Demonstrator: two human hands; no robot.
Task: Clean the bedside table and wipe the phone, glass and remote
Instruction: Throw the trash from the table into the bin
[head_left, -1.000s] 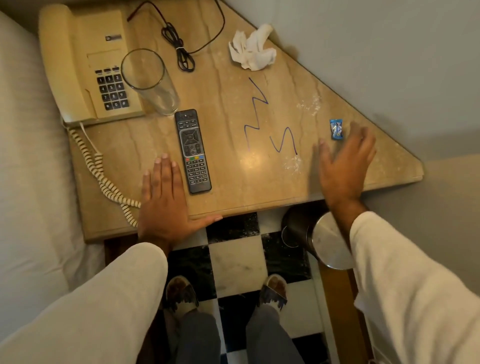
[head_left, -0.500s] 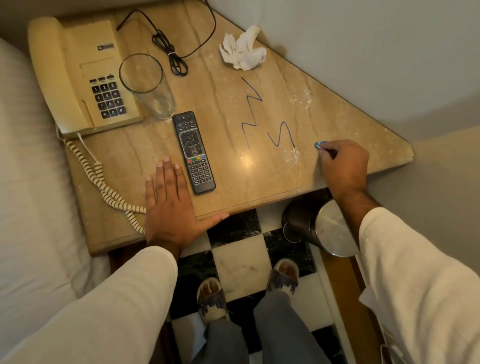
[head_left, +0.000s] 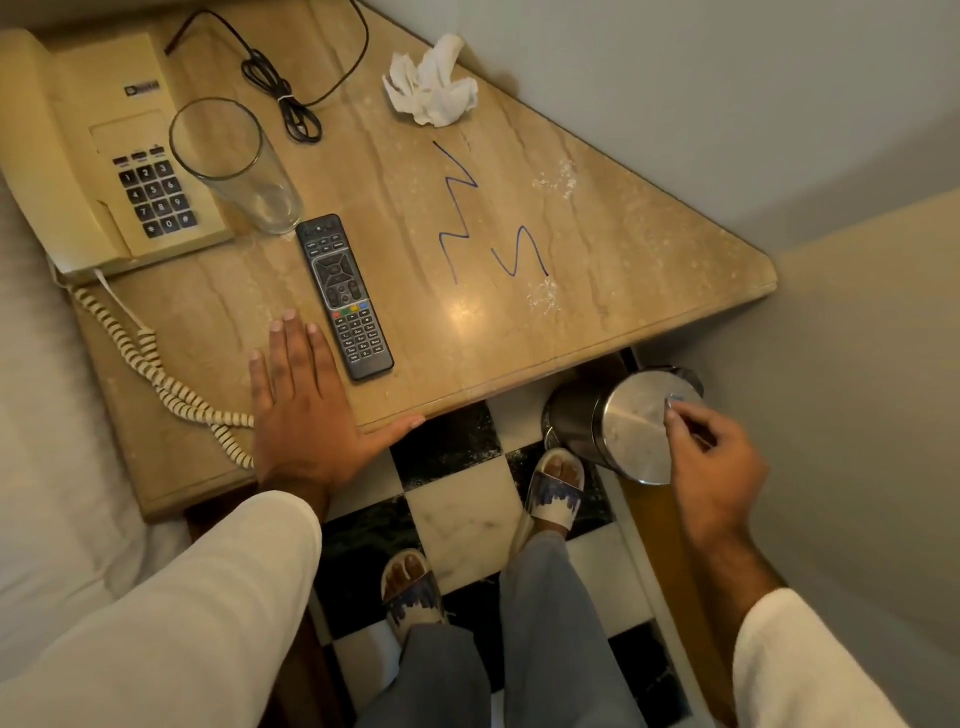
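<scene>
I see the bench (head_left: 597, 270), a tan marble-look wedge, running from under my left hand (head_left: 301, 405) away toward the wall, with a white bed (head_left: 47, 467) on the outer side of that hand and a black-and-white checked floor (head_left: 462, 499) between both hands. The left hand lies flat on the near edge, fingers spread, thumb along the rim. Beyond its fingertips and outward sits the cream phone (head_left: 104, 156), its coiled cord (head_left: 156, 374) trailing back beside the wrist. The empty glass (head_left: 234, 166) stands just past the phone's keypad, and the black remote (head_left: 345, 296) lies just beside the left fingers on the inner side. Between the hands, further out, are blue pen marks (head_left: 483, 223), white crumbs (head_left: 545, 299), a crumpled tissue (head_left: 434, 83) and a black cable (head_left: 291, 98). The right hand (head_left: 722, 467) hangs off the bench over a steel bin (head_left: 623, 431), its fingers pinched on something small and bluish that I cannot make out. The bin's far side is hidden under the bench edge.
</scene>
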